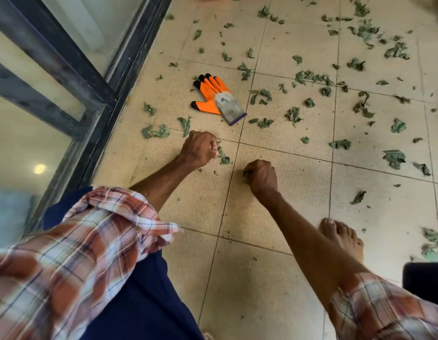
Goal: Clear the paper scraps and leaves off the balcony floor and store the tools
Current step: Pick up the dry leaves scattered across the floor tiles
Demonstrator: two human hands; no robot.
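**Leaves held in both hands over a tiled floor**

The left hand [199,149] is curled shut on green leaves [394,158] at its fingertips. The right hand [262,176] is fisted on another bit. The beige tiled floor [262,266] is strewn with dozens more, thickest far right. One orange glove [218,98] lies flat just beyond the left hand. A dark-framed glass door [109,99] borders the left, and one bare foot [343,238] is planted at the right.

Beige speckled tile floor [274,278], littered.
We see crumpled green leaves [394,158] scattered over most tiles, densest toward the far right, thinner near us. One orange-and-grey work glove [216,96] with black fingertips lies flat among them, leaves just beside it. A bare foot [343,238] stands on a tile at right, near more leaves at the right edge.
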